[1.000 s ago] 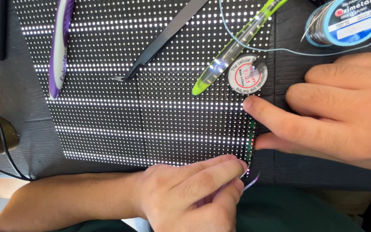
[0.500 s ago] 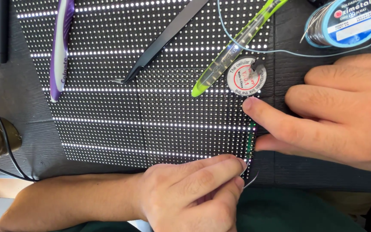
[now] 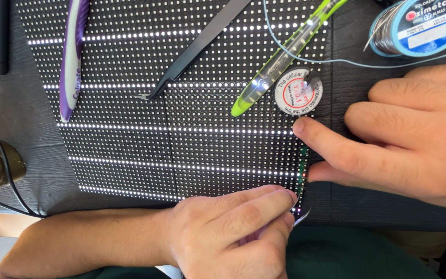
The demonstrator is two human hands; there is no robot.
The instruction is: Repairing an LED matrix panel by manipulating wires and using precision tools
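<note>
Dark wood-grain surface [image 3: 16, 108] with a lit LED panel [image 3: 181, 129] covering most of it. Your left hand [image 3: 233, 232] is curled tight around a thin metal tool [image 3: 301, 217] at the panel's bottom right corner; only the tip pokes out, so I can't tell what it is. Your right hand [image 3: 403, 139] is loose, holding nothing, forefinger and thumb pressed on the panel's right edge. Tweezers [image 3: 192, 51], a toothbrush [image 3: 70, 62], a green pen-like tool [image 3: 285, 57] and a small round reel [image 3: 298, 93] lie on the panel. The solder spool [image 3: 419, 26] is cut off top right.
</note>
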